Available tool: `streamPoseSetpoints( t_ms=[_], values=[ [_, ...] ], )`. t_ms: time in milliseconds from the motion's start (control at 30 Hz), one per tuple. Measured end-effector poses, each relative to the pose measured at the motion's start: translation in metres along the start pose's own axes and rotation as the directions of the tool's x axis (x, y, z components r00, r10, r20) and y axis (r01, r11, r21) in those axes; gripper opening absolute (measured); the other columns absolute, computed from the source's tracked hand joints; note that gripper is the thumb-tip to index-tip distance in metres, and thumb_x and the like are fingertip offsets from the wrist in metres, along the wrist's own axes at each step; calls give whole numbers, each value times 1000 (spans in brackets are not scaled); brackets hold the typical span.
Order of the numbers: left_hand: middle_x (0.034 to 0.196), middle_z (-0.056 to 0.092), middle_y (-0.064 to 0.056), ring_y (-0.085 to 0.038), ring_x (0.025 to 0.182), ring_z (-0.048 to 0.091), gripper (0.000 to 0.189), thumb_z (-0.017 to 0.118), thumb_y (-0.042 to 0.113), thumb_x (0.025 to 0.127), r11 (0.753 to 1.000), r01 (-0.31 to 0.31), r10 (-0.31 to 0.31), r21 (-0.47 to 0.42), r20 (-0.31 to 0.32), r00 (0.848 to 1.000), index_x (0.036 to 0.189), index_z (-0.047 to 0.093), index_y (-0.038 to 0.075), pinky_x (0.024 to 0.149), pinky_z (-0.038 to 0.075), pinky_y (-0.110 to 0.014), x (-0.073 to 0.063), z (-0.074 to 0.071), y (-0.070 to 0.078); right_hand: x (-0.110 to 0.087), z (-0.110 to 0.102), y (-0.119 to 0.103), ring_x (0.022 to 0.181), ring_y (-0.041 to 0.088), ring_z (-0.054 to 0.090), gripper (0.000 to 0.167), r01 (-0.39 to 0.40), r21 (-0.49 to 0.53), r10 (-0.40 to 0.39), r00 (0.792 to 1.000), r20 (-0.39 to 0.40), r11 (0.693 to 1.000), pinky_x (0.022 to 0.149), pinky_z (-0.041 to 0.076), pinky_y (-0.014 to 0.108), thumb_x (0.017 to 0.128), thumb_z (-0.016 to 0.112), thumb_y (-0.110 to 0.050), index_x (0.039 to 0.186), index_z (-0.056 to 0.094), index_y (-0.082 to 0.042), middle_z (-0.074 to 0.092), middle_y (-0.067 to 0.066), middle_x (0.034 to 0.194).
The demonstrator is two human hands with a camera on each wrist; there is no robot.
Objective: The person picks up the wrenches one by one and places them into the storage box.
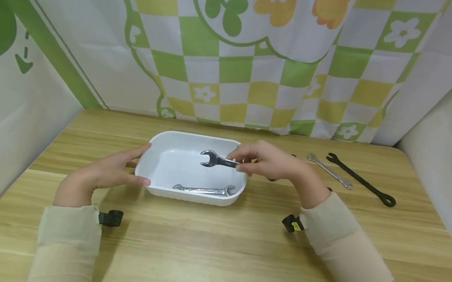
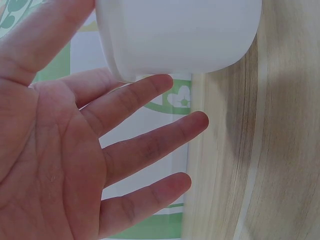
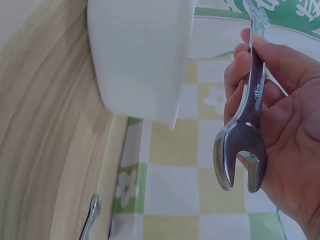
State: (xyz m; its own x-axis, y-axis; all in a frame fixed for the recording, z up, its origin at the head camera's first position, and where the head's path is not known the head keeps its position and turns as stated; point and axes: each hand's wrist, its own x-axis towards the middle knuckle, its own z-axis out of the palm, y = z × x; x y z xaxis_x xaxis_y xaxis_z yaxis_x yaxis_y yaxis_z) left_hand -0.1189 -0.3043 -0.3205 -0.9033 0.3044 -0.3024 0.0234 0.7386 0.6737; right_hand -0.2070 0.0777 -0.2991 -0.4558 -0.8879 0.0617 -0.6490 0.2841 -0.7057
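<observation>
My right hand [image 1: 268, 160] pinches a shiny open-end wrench [image 1: 216, 159] between thumb and fingers, above the right part of a white plastic tray [image 1: 193, 197]. One open jaw of the wrench points left over the tray, and the right wrist view shows its other open jaw toward the palm side. Inside the tray, along its near wall, lies another silver wrench [image 1: 205, 189]. My left hand [image 1: 110, 169] touches the tray's left end with spread, mostly straight fingers [image 2: 155, 145]; the thumb lies at the near left corner.
To the right of the tray, a small silver wrench [image 1: 330, 171] and a long black combination wrench [image 1: 361, 180] lie on the wooden table [image 1: 204, 251]. A checkered, flower-patterned cloth [image 1: 234, 76] hangs behind the table's far edge. Pale side walls flank it.
</observation>
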Motion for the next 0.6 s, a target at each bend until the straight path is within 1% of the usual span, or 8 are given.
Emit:
streamPoseSetpoints(
  t_ms=[100,200,367,467,600],
  values=[
    [162,22,-27,-50,141,36,107,77,40,86,1000,0,0,-3,-2,1000,161,5,15,104,42,-63,0,1,-1,9,3,-1,70,18,64,27,13,13,-13,1000,0,1000,66,53,29,97,61,-7,123,67,-2,69,11,98],
    [161,23,-26,-50,141,37,107,77,39,85,1000,-1,1,-7,-5,1000,161,5,15,104,43,-62,0,1,-1,18,7,-2,70,21,65,28,22,23,-22,1000,2,999,66,53,28,97,61,-6,124,66,-1,69,11,99],
    [160,26,-27,-49,140,39,108,77,40,85,1000,5,-5,9,-7,1000,161,6,14,104,42,-62,0,1,0,33,15,-4,72,32,66,30,45,39,-45,999,-2,998,68,52,26,98,60,-5,126,64,1,68,12,98],
    [159,28,-28,-49,139,40,108,77,41,85,1000,5,-5,22,-10,1000,161,6,14,104,42,-62,0,1,1,41,19,-6,72,30,66,30,58,50,-57,998,-16,997,68,52,26,98,60,-5,127,64,1,68,12,98],
    [159,27,-28,-50,139,39,107,77,41,85,1000,6,-6,25,-9,1000,161,6,14,104,41,-63,-1,1,1,53,26,-10,73,29,66,29,62,65,-61,998,-27,996,67,51,24,97,60,-5,125,65,0,68,13,97]
  ],
)
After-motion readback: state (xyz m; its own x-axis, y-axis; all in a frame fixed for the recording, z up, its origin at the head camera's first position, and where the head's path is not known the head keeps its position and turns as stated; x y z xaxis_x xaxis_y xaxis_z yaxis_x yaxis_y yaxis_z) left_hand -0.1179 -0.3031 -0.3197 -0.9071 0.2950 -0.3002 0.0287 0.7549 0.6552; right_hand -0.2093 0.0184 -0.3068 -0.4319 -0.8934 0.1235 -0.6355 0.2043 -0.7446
